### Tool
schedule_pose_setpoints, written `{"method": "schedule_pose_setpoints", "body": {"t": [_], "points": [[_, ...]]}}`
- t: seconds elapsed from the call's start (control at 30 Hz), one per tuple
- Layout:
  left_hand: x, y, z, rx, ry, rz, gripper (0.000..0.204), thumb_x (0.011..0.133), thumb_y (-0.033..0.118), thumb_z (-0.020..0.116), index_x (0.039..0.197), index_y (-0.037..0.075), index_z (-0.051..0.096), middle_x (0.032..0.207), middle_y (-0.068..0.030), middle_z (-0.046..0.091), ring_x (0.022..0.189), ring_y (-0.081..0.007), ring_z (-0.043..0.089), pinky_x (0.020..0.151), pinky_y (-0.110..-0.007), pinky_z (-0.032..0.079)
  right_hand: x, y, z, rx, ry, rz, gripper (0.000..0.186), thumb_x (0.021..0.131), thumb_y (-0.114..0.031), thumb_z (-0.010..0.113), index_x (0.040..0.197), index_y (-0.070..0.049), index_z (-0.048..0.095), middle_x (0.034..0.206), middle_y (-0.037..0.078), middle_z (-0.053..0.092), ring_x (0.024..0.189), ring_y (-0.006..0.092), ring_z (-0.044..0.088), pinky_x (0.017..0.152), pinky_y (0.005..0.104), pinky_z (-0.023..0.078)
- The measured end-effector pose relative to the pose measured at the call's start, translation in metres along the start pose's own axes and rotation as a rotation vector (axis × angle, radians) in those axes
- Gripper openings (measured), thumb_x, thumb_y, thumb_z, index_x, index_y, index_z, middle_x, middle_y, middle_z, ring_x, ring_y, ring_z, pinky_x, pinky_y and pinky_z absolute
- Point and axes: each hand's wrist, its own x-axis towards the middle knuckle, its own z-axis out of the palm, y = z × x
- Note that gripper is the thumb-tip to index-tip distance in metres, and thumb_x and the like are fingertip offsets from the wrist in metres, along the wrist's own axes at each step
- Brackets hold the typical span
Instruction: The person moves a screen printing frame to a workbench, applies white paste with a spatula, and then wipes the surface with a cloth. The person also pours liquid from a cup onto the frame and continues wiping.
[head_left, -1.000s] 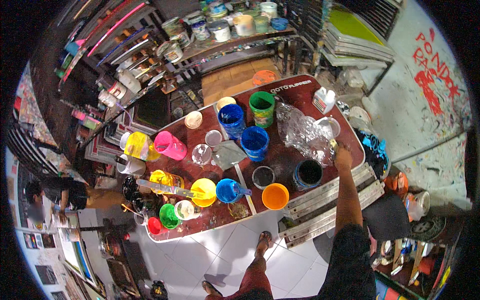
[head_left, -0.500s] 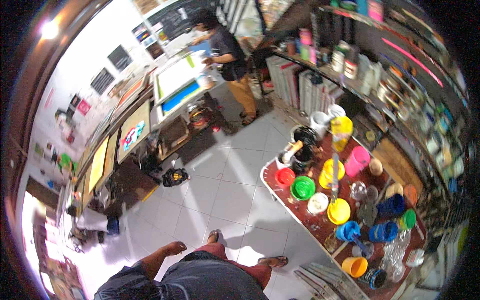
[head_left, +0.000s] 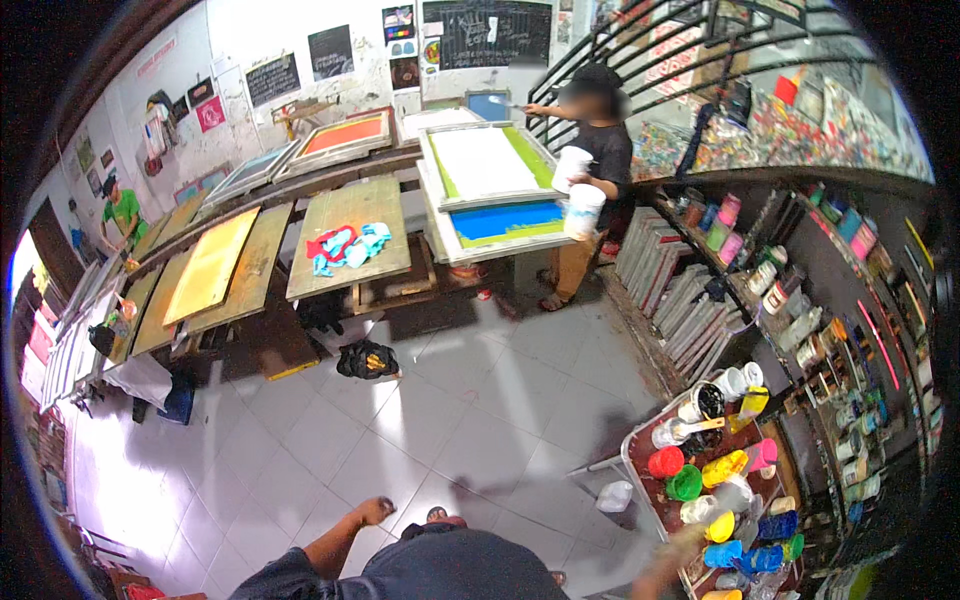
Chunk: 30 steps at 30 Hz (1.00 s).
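My left hand (head_left: 377, 510) hangs over the tiled floor in front of my body. Its fingers are loosely bent and apart, and I see nothing in them. My right hand (head_left: 690, 545) reaches over the left side of the low paint table (head_left: 640, 455), close to the open pots. Motion smears its fingers, so whether it touches or holds anything is unclear. Around it are a yellow pot (head_left: 720, 527), a light blue pot (head_left: 722, 555) and a white tub (head_left: 697, 510). Green (head_left: 684, 483) and red (head_left: 666, 461) pots stand farther back.
Another person (head_left: 600, 135) stands at the far printing bench with white tubs and a framed screen (head_left: 490, 165). Cloths (head_left: 348, 248) lie on a board. A black bag (head_left: 367, 361) and a white container (head_left: 614, 497) are on the floor. Shelves (head_left: 800, 300) line the right.
The view has swung up and left, so the paint table sits lower right. My right arm has come into view over it. White tubs now show by the other person.
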Motion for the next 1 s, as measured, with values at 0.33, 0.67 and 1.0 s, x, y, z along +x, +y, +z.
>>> {"method": "schedule_pose_setpoints", "body": {"t": [0.33,0.67,1.0], "points": [[0.025,-0.027,-0.145,-0.458,0.416,-0.021,0.040,0.092,0.029,0.062,0.118,-0.001,0.059,0.109,-0.0195,0.067,0.098,-0.0286,0.066,0.087,-0.037,0.051,-0.136,-0.071,0.409,-0.343,-0.557,0.118,0.046,0.083,-0.008,0.068,0.122,-0.001,0.044,0.105,0.012,0.055,0.084,0.0216,0.058,0.075,0.0344,0.049],[0.157,0.123,-0.331,-0.408,0.527,0.091,0.036,0.089,0.021,0.063,0.121,0.004,0.058,0.115,-0.0181,0.063,0.104,-0.0297,0.063,0.087,-0.038,0.051,0.103,-0.135,0.674,-0.846,-0.541,-0.644,0.040,0.088,-0.013,0.062,0.122,0.006,0.053,0.114,0.026,0.059,0.104,0.0432,0.057,0.092,0.0468,0.045],[0.326,0.229,-0.547,-0.181,0.809,0.479,0.049,0.084,0.015,0.067,0.129,0.003,0.051,0.130,-0.0220,0.053,0.123,-0.0399,0.048,0.105,-0.042,0.038,0.321,-0.145,0.962,-0.954,-0.484,-0.841,0.031,0.086,-0.016,0.060,0.109,0.004,0.058,0.098,0.028,0.063,0.092,0.0467,0.060,0.082,0.0529,0.047]]}}
